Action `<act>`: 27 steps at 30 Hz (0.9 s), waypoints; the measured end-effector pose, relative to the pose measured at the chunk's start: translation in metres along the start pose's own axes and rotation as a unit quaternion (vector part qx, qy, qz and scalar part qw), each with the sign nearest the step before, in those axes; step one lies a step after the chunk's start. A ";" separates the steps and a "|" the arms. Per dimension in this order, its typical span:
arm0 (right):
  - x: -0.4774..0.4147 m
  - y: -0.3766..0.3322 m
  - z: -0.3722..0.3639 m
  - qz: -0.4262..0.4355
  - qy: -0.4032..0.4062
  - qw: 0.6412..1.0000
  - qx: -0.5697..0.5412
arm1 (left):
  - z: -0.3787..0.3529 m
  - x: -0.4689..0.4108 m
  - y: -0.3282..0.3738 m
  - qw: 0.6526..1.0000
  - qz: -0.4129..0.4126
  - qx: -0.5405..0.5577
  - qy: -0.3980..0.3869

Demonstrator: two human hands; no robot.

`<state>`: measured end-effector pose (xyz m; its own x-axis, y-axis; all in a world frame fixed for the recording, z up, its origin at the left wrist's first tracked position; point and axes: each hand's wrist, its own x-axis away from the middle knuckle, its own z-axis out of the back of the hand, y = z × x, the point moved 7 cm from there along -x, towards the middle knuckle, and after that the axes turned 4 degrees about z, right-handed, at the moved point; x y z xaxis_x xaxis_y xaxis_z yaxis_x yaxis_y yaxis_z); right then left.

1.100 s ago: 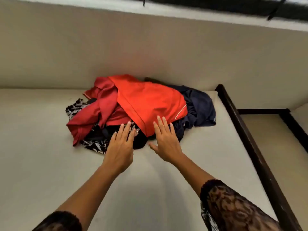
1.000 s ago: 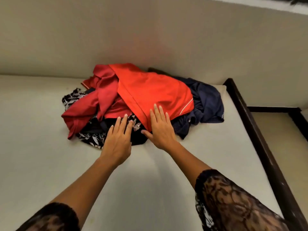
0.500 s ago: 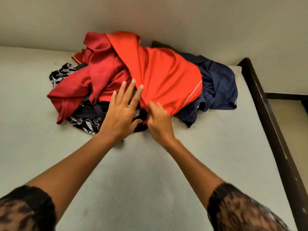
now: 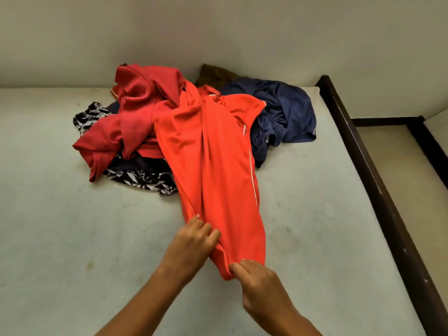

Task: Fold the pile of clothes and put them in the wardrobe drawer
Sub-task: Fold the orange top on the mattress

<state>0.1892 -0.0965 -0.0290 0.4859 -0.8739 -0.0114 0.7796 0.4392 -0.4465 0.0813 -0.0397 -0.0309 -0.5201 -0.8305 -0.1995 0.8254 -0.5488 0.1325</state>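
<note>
Orange shirt (image 4: 213, 170) stretches from the pile (image 4: 135, 122) at 12 o'clock; your left hand (image 4: 191, 241) and right hand (image 4: 257, 277) pinch its hem (collar still snagged), so pulling may drag the red garment (image 4: 135, 112) along the mattress (image 4: 72, 238).

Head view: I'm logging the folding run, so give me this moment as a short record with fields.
surface: pale mattress, dark bed frame along its right edge
pile: dark red garment, navy garment, black-and-white leaf-print garment, brown cloth at the back
in hand: orange-red garment, stretched from the pile toward the person
left hand: gripping the garment's near left edge
right hand: pinching its near end
folded so far: nothing visible
drawer: not in view
</note>
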 end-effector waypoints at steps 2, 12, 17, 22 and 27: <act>0.024 -0.001 -0.005 -0.084 -0.043 0.987 -0.132 | -0.001 0.030 0.018 0.998 0.048 0.035 -0.014; -0.046 0.047 -0.059 -0.388 0.036 0.844 -0.369 | -0.006 0.122 0.092 0.984 0.092 0.145 -0.040; -0.058 0.010 -0.048 -0.323 0.079 0.917 -0.221 | -0.015 0.159 0.092 0.962 0.123 0.227 -0.091; 0.039 -0.041 -0.028 -0.201 0.123 0.972 -0.008 | 0.027 0.158 0.038 0.914 0.276 0.297 0.028; 0.168 -0.050 -0.123 -0.173 -0.048 0.978 0.105 | 0.008 0.118 0.028 0.932 0.254 0.257 -0.019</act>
<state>0.1826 -0.2907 -0.1186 0.2051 -0.9587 0.1970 0.9631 0.1618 -0.2151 0.0413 -0.1537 -0.0433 -0.1074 -0.9930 0.0493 0.7579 -0.0497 0.6505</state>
